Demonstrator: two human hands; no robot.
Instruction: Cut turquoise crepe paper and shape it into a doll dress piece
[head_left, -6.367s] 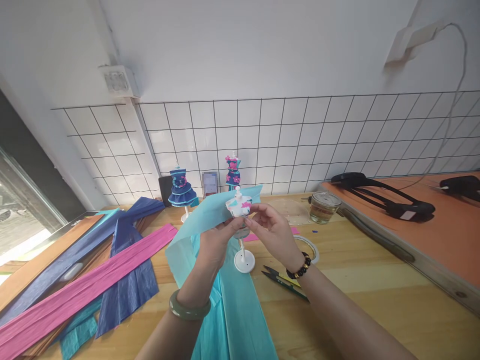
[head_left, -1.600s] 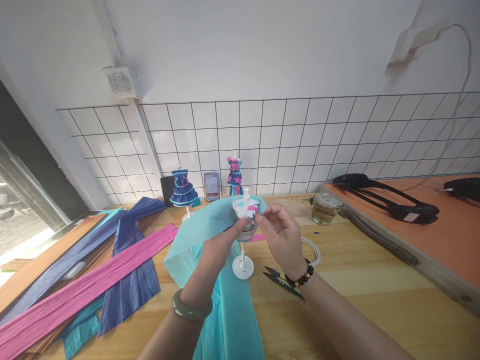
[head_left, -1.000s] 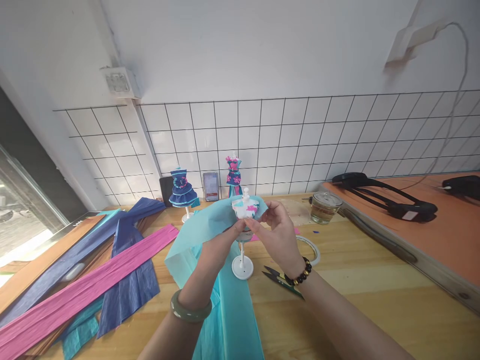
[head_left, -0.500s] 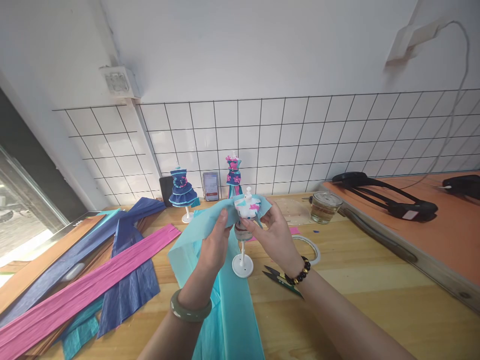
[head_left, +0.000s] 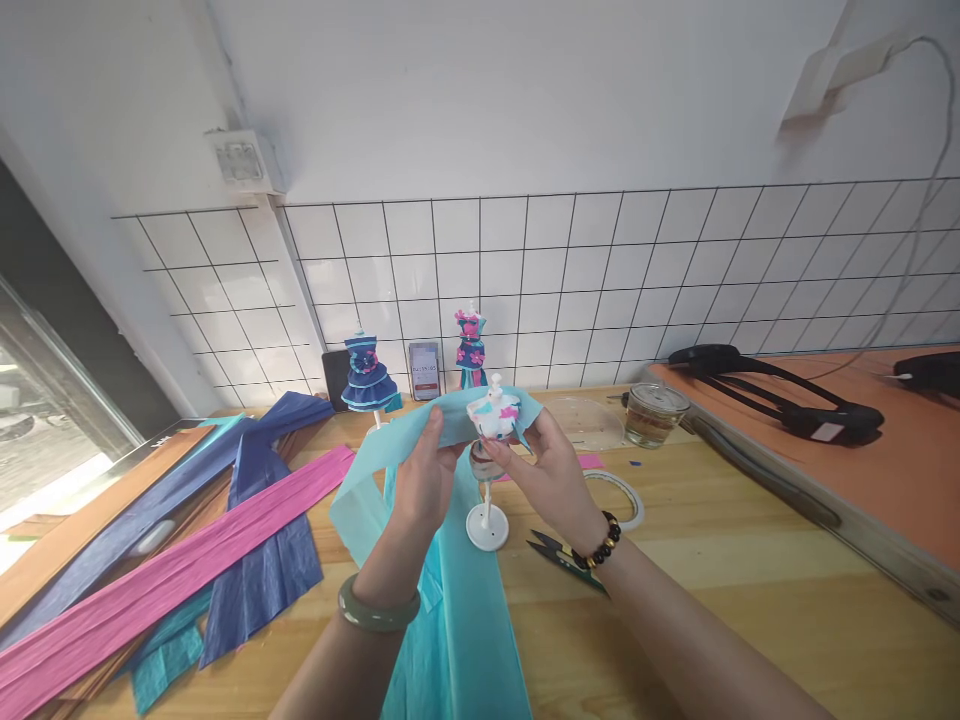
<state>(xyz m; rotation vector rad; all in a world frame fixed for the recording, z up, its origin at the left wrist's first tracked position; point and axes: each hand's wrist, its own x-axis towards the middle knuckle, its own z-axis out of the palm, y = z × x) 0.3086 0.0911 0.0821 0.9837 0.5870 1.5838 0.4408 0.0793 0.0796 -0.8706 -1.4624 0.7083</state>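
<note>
A small white dress form (head_left: 487, 412) with pink and teal patches stands upright on a round white base, between my hands. A strip of light-blue crepe paper (head_left: 390, 440) runs behind the form's torso. My left hand (head_left: 424, 480) pinches the strip left of the form, thumb on top. On the other side my right hand (head_left: 546, 475) grips the form's torso and the strip's end, its thumb at the torso's front. Beneath the form, more turquoise crepe paper (head_left: 480, 620) lies folded toward me. Green-handled thread snips (head_left: 562, 558) rest by my right wrist.
Two miniature dressed forms, one with a blue tiered dress (head_left: 367, 375) and one in pink and blue (head_left: 470, 350), stand behind, beside a phone (head_left: 424, 372). Crepe strips (head_left: 187, 540) spread left. A tape roll (head_left: 634, 505) and a glass jar (head_left: 654, 415) sit right.
My left hand has shifted slightly left and up along the light-blue strip, drawing it out to the left. My right hand stays at the form.
</note>
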